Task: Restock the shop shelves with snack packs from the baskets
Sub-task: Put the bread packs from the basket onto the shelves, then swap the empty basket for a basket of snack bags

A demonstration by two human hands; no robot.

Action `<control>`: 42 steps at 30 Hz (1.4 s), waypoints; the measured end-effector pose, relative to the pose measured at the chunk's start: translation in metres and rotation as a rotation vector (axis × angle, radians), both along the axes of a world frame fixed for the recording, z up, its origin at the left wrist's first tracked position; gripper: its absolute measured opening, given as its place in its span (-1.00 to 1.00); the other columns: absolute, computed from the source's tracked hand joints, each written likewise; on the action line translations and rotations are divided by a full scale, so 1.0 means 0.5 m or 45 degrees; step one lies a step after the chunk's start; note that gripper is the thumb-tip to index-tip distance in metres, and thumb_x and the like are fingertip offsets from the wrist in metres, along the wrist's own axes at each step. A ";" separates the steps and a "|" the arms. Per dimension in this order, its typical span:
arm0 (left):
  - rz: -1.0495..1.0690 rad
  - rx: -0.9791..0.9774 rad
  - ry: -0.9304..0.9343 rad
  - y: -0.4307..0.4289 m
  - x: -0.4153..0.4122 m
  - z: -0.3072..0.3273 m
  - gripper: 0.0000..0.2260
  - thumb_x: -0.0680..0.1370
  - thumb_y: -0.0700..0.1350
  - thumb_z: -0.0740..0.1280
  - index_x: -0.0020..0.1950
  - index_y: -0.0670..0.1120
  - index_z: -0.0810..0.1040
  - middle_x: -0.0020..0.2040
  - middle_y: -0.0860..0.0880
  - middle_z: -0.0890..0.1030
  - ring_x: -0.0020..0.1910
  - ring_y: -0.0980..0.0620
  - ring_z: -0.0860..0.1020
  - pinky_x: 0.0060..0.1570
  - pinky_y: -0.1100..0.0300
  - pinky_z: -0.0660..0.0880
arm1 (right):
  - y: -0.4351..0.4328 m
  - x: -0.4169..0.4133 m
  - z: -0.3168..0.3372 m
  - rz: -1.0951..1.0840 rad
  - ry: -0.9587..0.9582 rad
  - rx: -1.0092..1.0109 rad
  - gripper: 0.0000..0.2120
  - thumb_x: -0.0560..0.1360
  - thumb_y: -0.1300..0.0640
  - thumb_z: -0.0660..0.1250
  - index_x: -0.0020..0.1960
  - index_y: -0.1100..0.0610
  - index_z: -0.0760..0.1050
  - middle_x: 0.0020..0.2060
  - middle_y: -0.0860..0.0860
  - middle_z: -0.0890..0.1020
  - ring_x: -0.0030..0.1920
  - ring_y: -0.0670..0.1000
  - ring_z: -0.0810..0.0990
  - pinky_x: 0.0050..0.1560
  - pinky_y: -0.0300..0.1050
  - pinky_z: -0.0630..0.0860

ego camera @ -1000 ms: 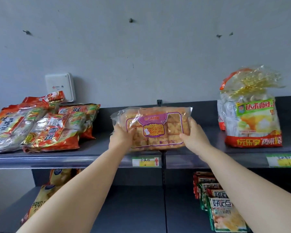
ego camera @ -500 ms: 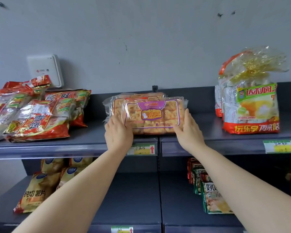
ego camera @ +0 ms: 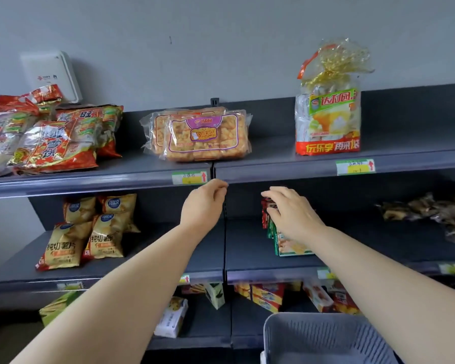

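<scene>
A clear pack of golden bread squares with a purple label (ego camera: 206, 137) stands on the top shelf (ego camera: 273, 168), leaning against a second like pack behind it. My left hand (ego camera: 204, 206) hangs below the shelf edge with fingers loosely curled, holding nothing. My right hand (ego camera: 292, 214) is lower and to the right, fingers relaxed, in front of red and green snack boxes (ego camera: 286, 244) on the middle shelf. Neither hand touches the bread pack. A grey basket (ego camera: 326, 337) shows at the bottom right.
Red rice-cracker bags (ego camera: 50, 137) fill the top shelf's left; a tall cake bag with gold wrap (ego camera: 329, 119) stands right. Yellow chip bags (ego camera: 90, 232) sit on the middle shelf's left, dark packs (ego camera: 431, 214) at its right. Boxed snacks line the bottom shelf.
Both hands let go of the bread pack and dropped below the top shelf's edge. The pack stays on the shelf. The view tilted down, bringing lower shelves and the basket into sight.
</scene>
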State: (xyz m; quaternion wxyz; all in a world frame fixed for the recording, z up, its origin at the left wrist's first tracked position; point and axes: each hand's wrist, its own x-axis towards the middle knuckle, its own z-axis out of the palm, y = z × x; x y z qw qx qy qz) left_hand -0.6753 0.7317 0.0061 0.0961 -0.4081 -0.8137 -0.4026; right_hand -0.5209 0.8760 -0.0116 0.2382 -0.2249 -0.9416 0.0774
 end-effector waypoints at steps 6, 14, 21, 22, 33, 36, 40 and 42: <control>-0.061 -0.148 -0.151 -0.007 0.128 -0.092 -0.68 0.66 0.03 0.16 0.40 0.07 0.46 0.08 0.04 0.65 -0.16 0.03 0.55 -0.19 0.16 0.45 | -0.023 0.142 -0.084 -0.047 -0.098 -0.028 -0.63 0.62 0.09 0.19 0.41 0.04 0.38 0.40 -0.01 0.39 0.39 0.04 0.34 0.30 -0.02 0.33; -0.044 -0.490 -0.653 -0.021 0.248 -0.312 -0.49 0.64 0.12 0.18 0.53 -0.08 0.22 0.29 -0.10 0.53 0.19 -0.13 0.52 0.16 0.05 0.47 | -0.052 0.302 -0.267 -0.113 -0.394 -0.203 -0.65 0.61 0.15 0.18 0.39 0.03 0.41 0.40 -0.01 0.39 0.40 0.04 0.32 0.33 -0.08 0.28; 0.101 -0.719 -1.052 -0.023 0.276 -0.491 -0.44 0.58 0.12 0.28 0.41 -0.24 0.34 0.31 -0.23 0.51 0.25 -0.25 0.51 0.17 -0.05 0.50 | -0.033 0.394 -0.422 -0.273 -0.698 -0.446 -0.61 0.59 0.19 0.19 0.40 0.03 0.39 0.42 -0.01 0.36 0.42 0.04 0.32 0.33 0.00 0.36; 0.098 -0.777 -1.065 -0.022 0.275 -0.509 -0.45 0.56 0.12 0.29 0.39 -0.24 0.35 0.28 -0.25 0.52 0.24 -0.26 0.52 0.15 -0.06 0.52 | -0.034 0.400 -0.442 -0.290 -0.740 -0.477 -0.61 0.59 0.18 0.19 0.40 0.03 0.39 0.41 -0.01 0.37 0.42 0.04 0.31 0.33 0.02 0.37; -0.016 -1.135 -1.218 -0.027 0.280 -0.675 -0.92 0.54 -0.11 0.31 -0.07 -0.12 0.51 -0.12 -0.12 0.54 -0.10 -0.15 0.55 -0.18 0.17 0.44 | -0.072 0.374 -0.587 -0.400 -0.765 -0.784 -0.63 0.58 0.12 0.25 0.38 0.03 0.42 0.35 0.00 0.44 0.36 0.06 0.39 0.30 -0.06 0.37; 0.015 -1.153 -1.400 -0.030 0.277 -0.717 -0.89 0.54 -0.11 0.30 0.00 -0.13 0.50 -0.12 -0.11 0.52 -0.15 -0.10 0.48 -0.17 0.13 0.44 | -0.080 0.382 -0.615 -0.400 -0.813 -0.860 -0.64 0.57 0.14 0.26 0.36 0.05 0.44 0.33 0.02 0.46 0.34 0.05 0.42 0.29 -0.08 0.38; 0.031 -1.165 -1.503 -0.024 0.274 -0.751 -0.85 0.54 -0.08 0.29 0.01 -0.14 0.52 -0.12 -0.12 0.55 -0.18 -0.09 0.47 -0.21 0.14 0.44 | -0.069 0.385 -0.641 -0.448 -0.808 -0.916 -0.66 0.56 0.14 0.27 0.33 0.06 0.47 0.29 0.01 0.52 0.30 0.05 0.46 0.28 -0.07 0.40; 0.037 -1.186 -1.523 -0.023 0.278 -0.761 -0.82 0.54 -0.05 0.27 0.05 -0.13 0.50 -0.10 -0.12 0.58 -0.20 -0.09 0.50 -0.23 0.16 0.43 | -0.066 0.385 -0.650 -0.464 -0.819 -0.940 -0.67 0.57 0.14 0.27 0.33 0.06 0.47 0.30 0.00 0.52 0.31 0.04 0.46 0.29 -0.06 0.40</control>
